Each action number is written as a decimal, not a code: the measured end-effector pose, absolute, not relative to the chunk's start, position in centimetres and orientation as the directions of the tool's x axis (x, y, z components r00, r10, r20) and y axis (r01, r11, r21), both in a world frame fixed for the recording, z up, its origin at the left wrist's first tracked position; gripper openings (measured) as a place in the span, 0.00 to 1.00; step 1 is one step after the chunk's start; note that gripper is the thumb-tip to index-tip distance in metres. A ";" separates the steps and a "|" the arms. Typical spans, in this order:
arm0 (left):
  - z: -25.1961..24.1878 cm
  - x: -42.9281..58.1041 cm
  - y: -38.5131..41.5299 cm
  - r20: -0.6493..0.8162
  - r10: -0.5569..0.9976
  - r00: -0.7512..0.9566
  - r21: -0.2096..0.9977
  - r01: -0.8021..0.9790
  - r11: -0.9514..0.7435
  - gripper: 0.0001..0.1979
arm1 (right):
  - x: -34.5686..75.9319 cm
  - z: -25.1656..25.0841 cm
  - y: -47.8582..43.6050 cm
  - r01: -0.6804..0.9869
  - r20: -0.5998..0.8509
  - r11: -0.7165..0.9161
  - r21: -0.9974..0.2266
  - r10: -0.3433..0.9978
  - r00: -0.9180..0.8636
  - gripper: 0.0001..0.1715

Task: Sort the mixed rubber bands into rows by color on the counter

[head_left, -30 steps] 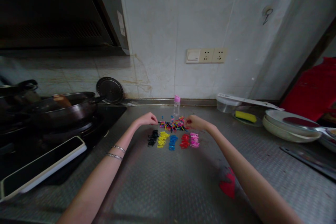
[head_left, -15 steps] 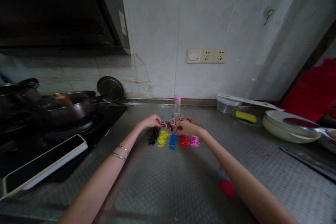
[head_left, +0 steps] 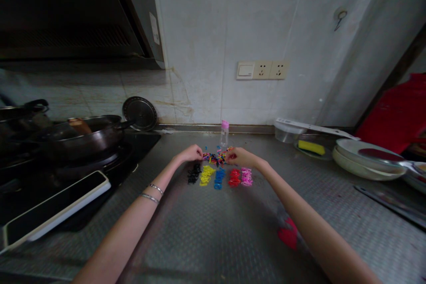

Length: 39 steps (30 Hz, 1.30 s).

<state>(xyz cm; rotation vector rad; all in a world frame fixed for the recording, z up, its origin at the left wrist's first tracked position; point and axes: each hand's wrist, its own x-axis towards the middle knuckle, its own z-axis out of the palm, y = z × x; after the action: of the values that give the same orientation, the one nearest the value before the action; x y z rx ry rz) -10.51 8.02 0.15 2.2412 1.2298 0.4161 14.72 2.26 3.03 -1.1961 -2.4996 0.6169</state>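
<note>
A mixed pile of small, colourful rubber bands (head_left: pixel 215 159) lies on the metal counter. At its left edge rests my left hand (head_left: pixel 190 154), fingers pinched together at the bands. My right hand (head_left: pixel 242 158) is over the pile's right side with its fingers curled in; whatever is between the fingertips is too small to make out. In front of the pile, sorted bands form a row: black (head_left: pixel 194 174), yellow (head_left: pixel 207 175), blue (head_left: pixel 219 179), red (head_left: pixel 234 178) and pink (head_left: pixel 246 177). Behind it stands a clear bottle (head_left: pixel 225 136) with a pink cap.
A phone (head_left: pixel 56 208) lies at left by the stove, where a pan (head_left: pixel 86 140) sits. To the right are a plastic container (head_left: pixel 288 132), a yellow sponge (head_left: pixel 311 147), stacked bowls (head_left: pixel 366 164) and a dark flat blade (head_left: pixel 389 206). A red-marked plastic bag (head_left: pixel 288 234) lies beneath my right forearm.
My right hand has moved from above the blue bands, back and to the right, to the mixed pile's right side. My left hand stays almost in place at the pile.
</note>
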 end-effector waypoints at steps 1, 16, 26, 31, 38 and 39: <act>0.2 -10.6 8.0 0.008 0.849 0.529 0.595 0.680 -0.429 0.10 | 14.8 3.1 2.3 0.660 0.075 0.554 -0.507 0.791 -0.607 0.13; 2.1 -11.7 7.8 0.132 0.868 0.479 0.606 0.654 -0.453 0.16 | 15.1 2.6 3.0 0.675 0.094 0.546 -0.497 0.807 -0.583 0.11; 3.9 -7.9 5.8 0.165 0.778 0.606 0.693 0.489 -0.529 0.13 | 13.8 2.9 2.4 0.635 0.260 0.550 -0.542 0.829 -0.496 0.19; 4.1 -6.3 4.9 0.173 0.741 0.649 0.718 0.432 -0.546 0.10 | 13.3 2.3 2.4 0.578 0.301 0.572 -0.582 0.812 -0.501 0.21; 4.2 -6.0 4.6 0.170 0.739 0.652 0.721 0.430 -0.544 0.09 | 13.2 2.6 2.2 0.535 0.364 0.622 -0.571 0.776 -0.515 0.14; 4.2 -6.0 4.6 0.168 0.741 0.651 0.720 0.432 -0.543 0.09 | 13.2 2.6 2.2 0.531 0.370 0.627 -0.569 0.773 -0.516 0.14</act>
<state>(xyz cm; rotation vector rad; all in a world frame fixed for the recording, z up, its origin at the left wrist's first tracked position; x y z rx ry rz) -5.97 4.60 4.24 2.2144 0.9058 0.6119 13.17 2.17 2.62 -1.0167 -2.2433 0.5193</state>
